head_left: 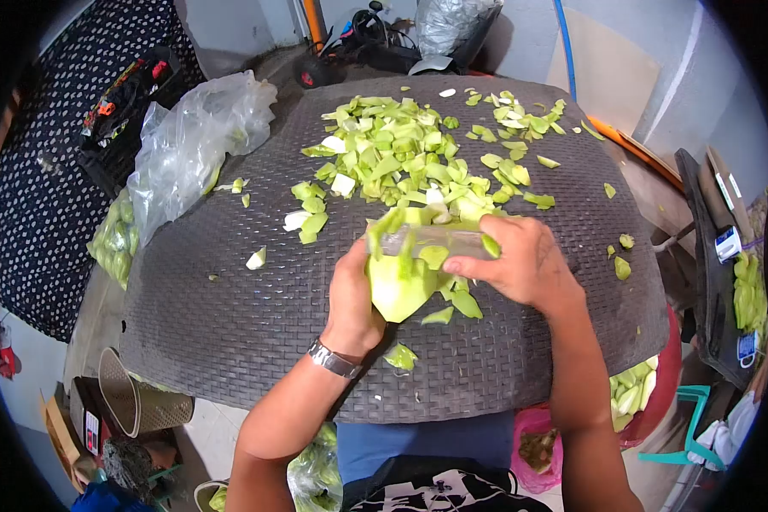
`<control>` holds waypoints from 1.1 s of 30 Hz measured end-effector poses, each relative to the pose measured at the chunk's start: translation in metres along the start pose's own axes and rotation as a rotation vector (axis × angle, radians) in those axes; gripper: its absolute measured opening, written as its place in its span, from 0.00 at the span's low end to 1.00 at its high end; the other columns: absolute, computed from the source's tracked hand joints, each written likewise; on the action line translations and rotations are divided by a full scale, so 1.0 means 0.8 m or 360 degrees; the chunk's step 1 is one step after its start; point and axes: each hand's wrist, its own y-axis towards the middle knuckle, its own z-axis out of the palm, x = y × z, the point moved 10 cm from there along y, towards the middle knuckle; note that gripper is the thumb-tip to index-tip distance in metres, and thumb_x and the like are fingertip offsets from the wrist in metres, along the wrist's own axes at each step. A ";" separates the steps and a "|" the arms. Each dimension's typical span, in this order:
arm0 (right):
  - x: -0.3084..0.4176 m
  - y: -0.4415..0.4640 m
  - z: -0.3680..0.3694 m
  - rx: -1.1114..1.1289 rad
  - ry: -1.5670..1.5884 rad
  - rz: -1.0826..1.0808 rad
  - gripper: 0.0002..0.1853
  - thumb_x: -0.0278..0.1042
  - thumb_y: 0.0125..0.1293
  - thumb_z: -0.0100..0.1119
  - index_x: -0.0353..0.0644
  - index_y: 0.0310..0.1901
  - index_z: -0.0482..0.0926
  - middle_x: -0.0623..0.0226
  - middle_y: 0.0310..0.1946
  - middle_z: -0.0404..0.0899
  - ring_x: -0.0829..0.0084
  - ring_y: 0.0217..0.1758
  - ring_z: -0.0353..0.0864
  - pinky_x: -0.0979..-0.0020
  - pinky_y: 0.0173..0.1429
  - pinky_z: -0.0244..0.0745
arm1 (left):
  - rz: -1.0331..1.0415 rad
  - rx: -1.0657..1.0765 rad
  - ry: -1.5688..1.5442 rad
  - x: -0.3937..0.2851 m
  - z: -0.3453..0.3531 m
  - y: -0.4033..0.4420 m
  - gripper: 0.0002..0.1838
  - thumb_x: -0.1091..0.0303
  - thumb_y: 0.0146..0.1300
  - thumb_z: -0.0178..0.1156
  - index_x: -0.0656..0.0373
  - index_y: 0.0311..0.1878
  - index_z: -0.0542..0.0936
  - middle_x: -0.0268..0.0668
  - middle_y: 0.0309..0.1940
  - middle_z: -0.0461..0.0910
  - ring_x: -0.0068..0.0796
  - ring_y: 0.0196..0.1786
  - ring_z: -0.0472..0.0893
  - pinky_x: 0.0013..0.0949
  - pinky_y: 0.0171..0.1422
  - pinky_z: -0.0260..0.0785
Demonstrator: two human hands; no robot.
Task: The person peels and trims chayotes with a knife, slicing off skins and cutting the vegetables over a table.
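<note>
My left hand [355, 294], with a metal watch on its wrist, holds a large pale green peeled fruit [399, 288] over the near middle of the dark woven table [230, 324]. In my right hand [520, 260] is a flat, partly see-through cutting tool [439, 241], lying across the top of the fruit. Bits of green peel are on the tool, somewhat blurred. Beyond my hands spreads a pile of green peelings [392, 145]. A few loose peels [401, 357] lie nearer the table's front edge.
A clear plastic bag [188, 141] rests on the table's left edge, above a bag of green pieces [117, 235]. A red tub of pale green pieces [670, 375] stands at the lower right, a pink bag [538, 448] below the front edge, and a beige basket [145, 401] at lower left.
</note>
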 end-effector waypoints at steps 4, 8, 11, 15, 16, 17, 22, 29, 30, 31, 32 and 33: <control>-0.037 0.006 -0.023 0.0009 -0.0124 0.0374 0.37 0.72 0.61 0.69 0.34 0.32 0.83 0.44 0.29 0.85 0.45 0.37 0.88 0.51 0.47 0.81 | -0.0174 0.0039 0.0112 0.005 -0.004 0.010 0.27 0.46 0.80 0.53 0.60 0.66 0.78 0.44 0.51 0.88 0.42 0.47 0.89 0.48 0.53 0.84; -0.081 -0.003 -0.048 -0.0128 -0.0065 0.0798 0.40 0.74 0.66 0.64 0.32 0.28 0.79 0.45 0.24 0.80 0.51 0.30 0.80 0.52 0.43 0.75 | -0.0208 -0.0009 0.0065 0.008 -0.011 0.011 0.26 0.47 0.79 0.55 0.61 0.65 0.79 0.46 0.49 0.87 0.44 0.46 0.90 0.50 0.52 0.84; -0.077 -0.004 -0.049 -0.0158 0.0105 0.0834 0.41 0.73 0.68 0.63 0.32 0.26 0.76 0.48 0.22 0.76 0.57 0.27 0.74 0.53 0.40 0.73 | -0.0225 -0.0015 0.0035 0.010 -0.007 0.009 0.26 0.48 0.78 0.56 0.62 0.64 0.79 0.47 0.49 0.87 0.44 0.46 0.90 0.50 0.51 0.85; -0.059 -0.011 -0.061 -0.0325 0.0271 0.0666 0.41 0.75 0.70 0.60 0.33 0.26 0.74 0.57 0.19 0.73 0.67 0.25 0.71 0.61 0.36 0.70 | -0.0275 0.0021 -0.0039 0.010 -0.003 0.005 0.27 0.49 0.77 0.58 0.63 0.64 0.79 0.48 0.49 0.87 0.47 0.46 0.89 0.51 0.49 0.85; -0.063 -0.017 -0.062 -0.0331 0.0516 0.0644 0.42 0.77 0.71 0.57 0.35 0.26 0.74 0.61 0.18 0.72 0.69 0.24 0.71 0.63 0.33 0.69 | -0.0288 0.0051 -0.0089 0.010 -0.001 0.006 0.27 0.49 0.77 0.58 0.64 0.64 0.79 0.49 0.49 0.87 0.48 0.46 0.89 0.51 0.49 0.85; -0.069 -0.021 -0.069 -0.0343 0.0750 0.0598 0.42 0.79 0.71 0.55 0.36 0.27 0.74 0.65 0.17 0.70 0.71 0.23 0.71 0.66 0.31 0.69 | -0.0262 0.0069 -0.0107 0.007 0.001 0.011 0.27 0.49 0.77 0.58 0.64 0.64 0.78 0.49 0.49 0.86 0.49 0.46 0.89 0.51 0.49 0.86; -0.002 -0.053 0.020 0.0431 0.2912 0.0710 0.44 0.83 0.76 0.33 0.44 0.30 0.77 0.75 0.18 0.67 0.77 0.15 0.67 0.71 0.14 0.61 | -0.0230 0.0115 -0.0255 -0.003 -0.007 0.014 0.28 0.47 0.77 0.58 0.62 0.65 0.78 0.48 0.49 0.86 0.51 0.47 0.88 0.51 0.49 0.86; 0.056 -0.133 0.063 0.0964 0.3338 0.1176 0.40 0.75 0.80 0.35 0.38 0.47 0.79 0.66 0.27 0.74 0.77 0.15 0.65 0.74 0.15 0.59 | -0.0208 0.0126 -0.0520 -0.013 0.007 0.002 0.26 0.50 0.76 0.61 0.61 0.65 0.78 0.45 0.50 0.85 0.48 0.51 0.86 0.52 0.58 0.82; 0.059 -0.132 0.058 0.0891 0.3370 0.1143 0.39 0.73 0.81 0.36 0.38 0.48 0.79 0.65 0.27 0.74 0.77 0.15 0.65 0.74 0.15 0.58 | -0.0185 0.0120 -0.0508 -0.014 0.005 0.004 0.26 0.48 0.75 0.61 0.59 0.64 0.79 0.44 0.51 0.86 0.46 0.52 0.86 0.51 0.59 0.82; 0.061 -0.134 0.054 0.0809 0.3407 0.1115 0.38 0.72 0.82 0.36 0.37 0.50 0.79 0.65 0.28 0.74 0.77 0.15 0.64 0.74 0.16 0.58 | -0.0170 0.0112 -0.0493 -0.011 0.000 0.008 0.27 0.47 0.75 0.61 0.58 0.64 0.80 0.43 0.52 0.86 0.44 0.52 0.86 0.50 0.59 0.82; 0.066 -0.140 0.054 0.0734 0.3545 0.1117 0.33 0.64 0.84 0.41 0.36 0.55 0.78 0.59 0.32 0.77 0.76 0.17 0.66 0.74 0.18 0.61 | -0.0161 0.0105 -0.0477 -0.009 -0.003 0.010 0.27 0.45 0.74 0.62 0.57 0.64 0.80 0.42 0.54 0.86 0.42 0.53 0.85 0.49 0.60 0.82; 0.065 -0.150 0.061 0.0641 0.3461 0.1195 0.31 0.61 0.84 0.42 0.36 0.56 0.78 0.57 0.33 0.78 0.76 0.17 0.67 0.74 0.19 0.63 | -0.0159 0.0075 -0.0483 -0.008 -0.007 0.011 0.26 0.45 0.75 0.61 0.56 0.64 0.81 0.41 0.55 0.86 0.41 0.53 0.85 0.48 0.60 0.82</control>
